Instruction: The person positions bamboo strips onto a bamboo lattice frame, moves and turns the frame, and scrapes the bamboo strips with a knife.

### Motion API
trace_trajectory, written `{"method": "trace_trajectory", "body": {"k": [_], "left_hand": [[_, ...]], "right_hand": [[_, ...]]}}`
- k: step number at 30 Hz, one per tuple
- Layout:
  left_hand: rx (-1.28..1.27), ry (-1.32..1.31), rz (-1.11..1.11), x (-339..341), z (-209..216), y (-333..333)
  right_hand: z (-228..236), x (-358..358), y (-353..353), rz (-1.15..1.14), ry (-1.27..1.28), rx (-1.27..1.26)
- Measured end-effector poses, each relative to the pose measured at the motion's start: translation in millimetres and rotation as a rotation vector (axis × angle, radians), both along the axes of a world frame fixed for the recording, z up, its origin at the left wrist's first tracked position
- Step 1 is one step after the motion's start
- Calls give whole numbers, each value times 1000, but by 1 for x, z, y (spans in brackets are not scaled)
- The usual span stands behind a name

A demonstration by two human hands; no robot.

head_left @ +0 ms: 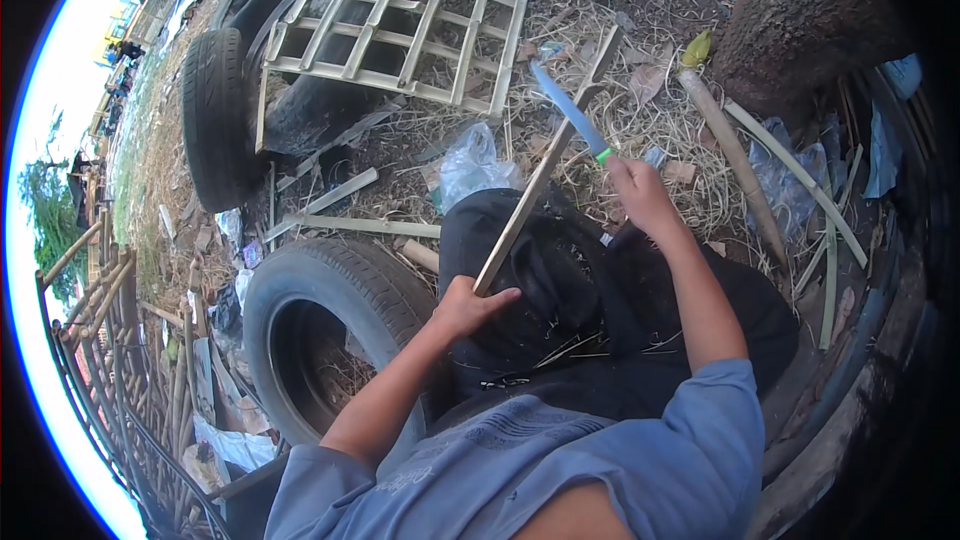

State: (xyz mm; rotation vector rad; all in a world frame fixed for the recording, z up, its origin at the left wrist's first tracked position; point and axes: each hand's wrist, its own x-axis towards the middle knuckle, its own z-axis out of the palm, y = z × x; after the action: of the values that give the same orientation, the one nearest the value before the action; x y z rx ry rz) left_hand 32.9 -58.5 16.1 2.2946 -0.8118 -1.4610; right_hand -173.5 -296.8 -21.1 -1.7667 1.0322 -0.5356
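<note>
Bamboo strip [538, 180] slants up and away from the left hand [470, 310] of a person in a blue-grey shirt [640, 450], its lower end gripped above the dark trousers [520, 260], with the thumb stretched out to the side. The right hand [640, 195] is closed around the handle of a knife [568, 112], green where it meets the blade, which crosses the strip toward its far end; whether the two touch cannot be told from this angle. Just beyond the lap, a clear plastic bag [480, 165] rests on ground strewn with straw-like shreds [655, 125]. Farther off, a lattice of pale slats [434, 10] stands by an upright tyre [210, 120], while a larger-looking tyre [262, 310] sits beside the left forearm. At right, a bamboo pole [735, 160] lies near a rough tree trunk [815, 30]
</note>
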Motion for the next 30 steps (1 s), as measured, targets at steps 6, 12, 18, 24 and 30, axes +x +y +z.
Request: {"method": "trace_trajectory", "body": {"k": [6,12,18,24,30], "left_hand": [[-9,-21,-14,1,6,1],[-53,6,-9,6,-8,14],[-2,-16,-26,3,-3,4],[-17,-55,-23,-2,-4,4],[-27,-100,-19,2,-9,8]], "right_hand": [[-12,-9,0,247,121,245],[9,4,22,219,109,341],[26,4,25,512,171,870],[-6,-1,5,-74,-86,88],[-9,-3,8,244,59,198]]}}
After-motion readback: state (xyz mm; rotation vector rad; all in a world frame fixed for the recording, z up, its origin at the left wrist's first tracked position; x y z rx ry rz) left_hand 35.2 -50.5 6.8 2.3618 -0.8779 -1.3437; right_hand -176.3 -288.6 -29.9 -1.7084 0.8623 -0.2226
